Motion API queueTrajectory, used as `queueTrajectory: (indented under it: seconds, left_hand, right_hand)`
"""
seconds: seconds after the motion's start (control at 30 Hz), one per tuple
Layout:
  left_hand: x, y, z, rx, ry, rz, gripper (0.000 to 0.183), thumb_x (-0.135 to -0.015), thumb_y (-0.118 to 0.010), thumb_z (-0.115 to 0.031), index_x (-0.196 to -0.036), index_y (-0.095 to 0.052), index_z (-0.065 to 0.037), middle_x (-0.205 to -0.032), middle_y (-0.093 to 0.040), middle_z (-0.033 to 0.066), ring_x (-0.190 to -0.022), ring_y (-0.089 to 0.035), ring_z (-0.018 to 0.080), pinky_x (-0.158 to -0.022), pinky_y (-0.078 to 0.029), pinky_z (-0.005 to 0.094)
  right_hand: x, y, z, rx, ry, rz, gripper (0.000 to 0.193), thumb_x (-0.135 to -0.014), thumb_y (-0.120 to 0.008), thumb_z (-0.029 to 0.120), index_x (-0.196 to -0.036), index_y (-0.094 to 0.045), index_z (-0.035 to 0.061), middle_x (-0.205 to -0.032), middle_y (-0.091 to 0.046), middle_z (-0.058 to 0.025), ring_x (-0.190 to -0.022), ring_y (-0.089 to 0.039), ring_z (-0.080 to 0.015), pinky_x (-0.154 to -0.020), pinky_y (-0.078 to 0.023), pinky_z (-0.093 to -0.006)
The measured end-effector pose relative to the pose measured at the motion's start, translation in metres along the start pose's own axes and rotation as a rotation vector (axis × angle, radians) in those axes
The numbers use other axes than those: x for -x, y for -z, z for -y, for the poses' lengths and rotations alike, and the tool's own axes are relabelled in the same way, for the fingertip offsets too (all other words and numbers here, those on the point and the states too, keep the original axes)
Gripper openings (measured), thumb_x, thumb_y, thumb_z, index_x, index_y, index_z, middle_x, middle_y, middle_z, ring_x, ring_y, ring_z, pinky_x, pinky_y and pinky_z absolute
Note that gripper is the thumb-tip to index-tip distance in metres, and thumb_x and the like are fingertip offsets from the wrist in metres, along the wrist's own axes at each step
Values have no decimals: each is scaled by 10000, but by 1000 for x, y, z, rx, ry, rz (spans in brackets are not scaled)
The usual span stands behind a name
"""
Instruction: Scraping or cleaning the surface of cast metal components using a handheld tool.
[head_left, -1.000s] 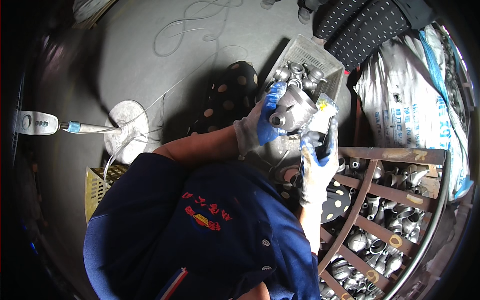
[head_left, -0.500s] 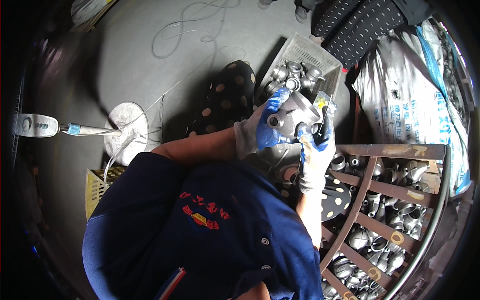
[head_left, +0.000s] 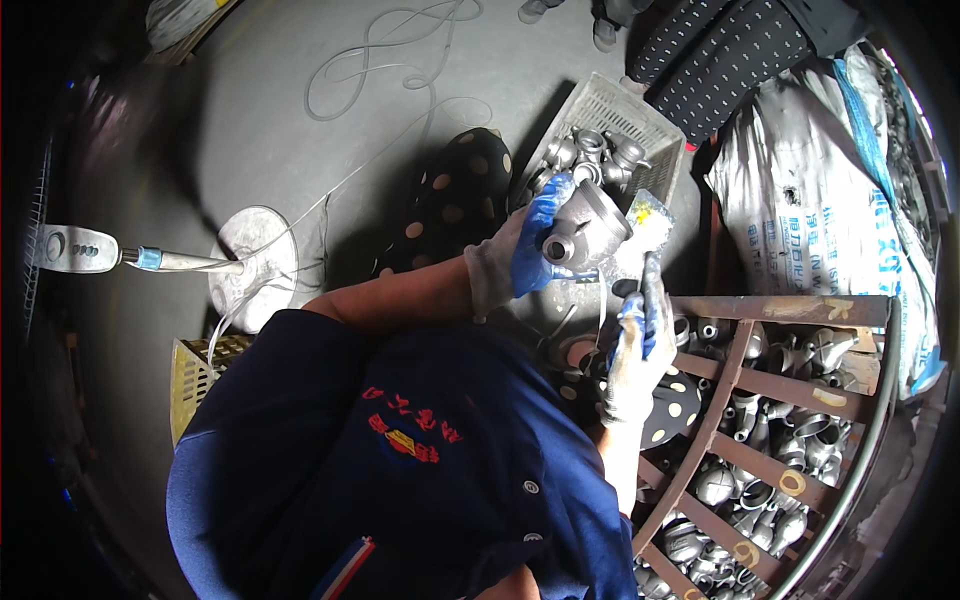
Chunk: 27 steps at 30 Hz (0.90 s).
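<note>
A grey metal casting (head_left: 590,232), a rounded housing with a wide round mouth and a small side spout, is held up in front of my body. My left hand (head_left: 537,245), in a white glove with blue coating, grips it from the left side. Lower and to the right is my right hand (head_left: 640,345), gloved alike and apart from the casting. Its fingers are drawn together with one dark-stained finger pointing up. A small dark piece (head_left: 625,288) shows by its fingertips; I cannot make out what it is.
Beyond my hands, a grey plastic crate (head_left: 655,125) holds several similar castings (head_left: 590,150). A rusty metal rack (head_left: 770,375) with many castings stands at right, near white sacks (head_left: 790,190). At left are a round-based stand (head_left: 255,265) and a yellow basket (head_left: 190,380). Thin tubing (head_left: 365,75) lies on the floor.
My right hand has come off the casting and moved down and slightly right. The casting stays in my left hand, shifted slightly left.
</note>
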<state>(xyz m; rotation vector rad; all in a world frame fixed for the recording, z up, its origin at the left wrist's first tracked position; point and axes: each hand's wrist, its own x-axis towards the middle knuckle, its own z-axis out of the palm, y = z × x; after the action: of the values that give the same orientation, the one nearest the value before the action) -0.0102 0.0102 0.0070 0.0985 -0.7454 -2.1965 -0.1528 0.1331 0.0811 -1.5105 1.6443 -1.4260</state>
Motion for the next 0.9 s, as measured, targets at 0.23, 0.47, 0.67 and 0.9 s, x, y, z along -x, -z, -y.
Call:
queueTrajectory:
  seconds: [0.23,0.47,0.67,0.9]
  left_hand:
    - [4,-9,-3,52,-57,-55,530,-937,-423,-446,-1295,-428,-55,-1233,-522,104,-1122,-529,194,-959,-442,361]
    - [3,-5,1,96,-55,-131,557,-940,-432,-444,-1320,-383,-40,-1227,-513,97,-1125,-518,182,-965,-433,344]
    - [8,13,5,-766,-299,-150,570,-935,-484,-399,-1336,-336,-22,-1206,-513,81,-1098,-519,156,-960,-429,322]
    - [14,16,-5,-1011,-270,-16,675,-902,-546,-425,-1340,-303,28,-1205,-511,127,-1111,-517,206,-978,-413,353]
  right_hand:
    - [5,-1,-5,387,113,52,325,-832,-545,0,-1150,-599,-37,-1132,-626,-161,-979,-617,-243,-867,-472,-344]
    - [3,-6,-5,488,192,56,275,-793,-605,-10,-1066,-639,-14,-1076,-647,-164,-956,-626,-275,-900,-455,-350]
    - [-1,-6,-6,599,301,45,277,-754,-661,17,-1028,-664,57,-949,-646,-152,-853,-633,-315,-766,-496,-368]
    - [-6,6,5,520,136,171,198,-784,-640,97,-973,-660,42,-940,-644,-145,-858,-627,-327,-768,-493,-385]
